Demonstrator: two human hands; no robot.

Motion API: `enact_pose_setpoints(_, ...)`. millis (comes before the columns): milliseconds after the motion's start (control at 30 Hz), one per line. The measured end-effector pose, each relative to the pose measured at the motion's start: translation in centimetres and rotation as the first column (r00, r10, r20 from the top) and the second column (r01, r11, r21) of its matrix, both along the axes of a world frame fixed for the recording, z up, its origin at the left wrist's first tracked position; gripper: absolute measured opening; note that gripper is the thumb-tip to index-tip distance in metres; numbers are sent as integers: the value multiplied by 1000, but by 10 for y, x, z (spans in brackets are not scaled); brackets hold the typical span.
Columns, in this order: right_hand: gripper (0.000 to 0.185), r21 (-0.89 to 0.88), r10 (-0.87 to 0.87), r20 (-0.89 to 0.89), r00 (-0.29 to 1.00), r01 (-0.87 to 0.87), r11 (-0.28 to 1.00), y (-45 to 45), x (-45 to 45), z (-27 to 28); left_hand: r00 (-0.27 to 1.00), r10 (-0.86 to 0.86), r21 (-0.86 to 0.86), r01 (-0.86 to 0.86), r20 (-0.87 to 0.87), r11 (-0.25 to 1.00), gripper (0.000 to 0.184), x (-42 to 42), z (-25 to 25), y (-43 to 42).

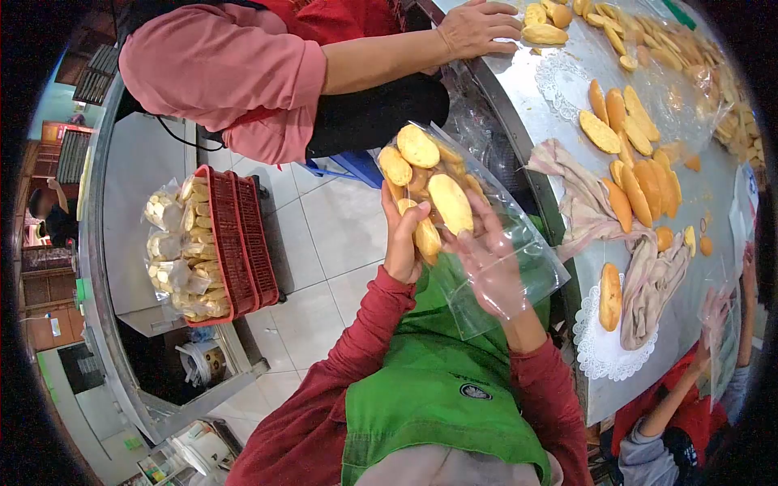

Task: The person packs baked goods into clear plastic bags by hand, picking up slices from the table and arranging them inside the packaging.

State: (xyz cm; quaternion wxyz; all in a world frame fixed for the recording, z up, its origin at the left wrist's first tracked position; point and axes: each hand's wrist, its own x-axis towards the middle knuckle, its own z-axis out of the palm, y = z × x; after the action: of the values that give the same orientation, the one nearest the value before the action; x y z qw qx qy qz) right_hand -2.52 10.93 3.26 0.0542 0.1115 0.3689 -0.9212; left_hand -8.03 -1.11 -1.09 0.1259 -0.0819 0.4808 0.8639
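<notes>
A clear plastic bag (519,279) with several yellow-topped bread slices is held in front of my green apron. My left hand (403,243) is closed around the bag's left side, its thumb over a bread slice (426,241). My right hand (490,271) shows through the plastic and appears to reach inside the bag. Its thumb and fingers are at the lower end and right edge of a long bread slice (450,204). More slices (418,147) lie at the bag's far end. Part of the right-hand fingers is hidden behind the bread and plastic.
A metal table (527,97) on the right carries bread rolls (640,190), a crumpled cloth (579,194) and lace doilies (596,356). Another person's hand (480,29) rests at its far edge. A red crate (235,243) with bagged bread stands left. Another worker's arms (681,389) are lower right.
</notes>
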Motion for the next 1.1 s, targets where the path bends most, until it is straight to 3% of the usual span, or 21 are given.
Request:
enact_pose_setpoints(67,59,27,-1,-18,1000,1,1000,-4,0,-4,1000,-9,8,9,-17,1000,84,0,1,0)
enact_pose_setpoints(167,59,252,138,-83,987,-113,961,1,2,-14,999,-19,21,20,-29,1000,84,1,2,-1)
enact_pose_setpoints(267,57,388,150,-115,982,-95,917,1,3,-17,999,-40,17,40,-31,999,83,3,2,-4)
enact_pose_setpoints(433,59,411,167,-126,978,-101,906,-9,6,-31,978,-193,-67,187,-81,980,82,-4,-15,-20)
enact_pose_setpoints(533,58,406,203,-91,975,-150,902,-14,12,-30,980,-143,-187,168,140,968,84,-4,-19,-28)
enact_pose_setpoints(633,55,300,228,-52,972,-202,932,-19,15,-41,990,8,-216,24,143,976,86,4,-9,-14)
enact_pose_setpoints(700,52,464,251,-51,967,-200,863,-18,16,-45,997,-31,-244,48,73,969,89,4,-19,-13)
enact_pose_setpoints(767,51,507,236,-98,967,-155,848,-18,14,-48,996,-39,-259,58,77,964,89,6,-14,-10)
enact_pose_setpoints(800,51,505,268,-42,962,-211,837,-16,14,-51,994,-35,-240,59,103,969,89,5,-15,-9)
enact_pose_setpoints(900,51,464,238,-135,962,-151,873,-20,12,-60,996,-33,-287,55,82,956,89,3,-11,-6)
enact_pose_setpoints(1000,51,578,265,-156,952,-129,806,-18,10,-59,995,-12,-291,40,100,956,88,2,-10,-4)
enact_pose_setpoints(1100,52,534,274,-156,949,-152,831,-20,11,-62,997,3,-305,21,79,952,86,1,-18,-5)
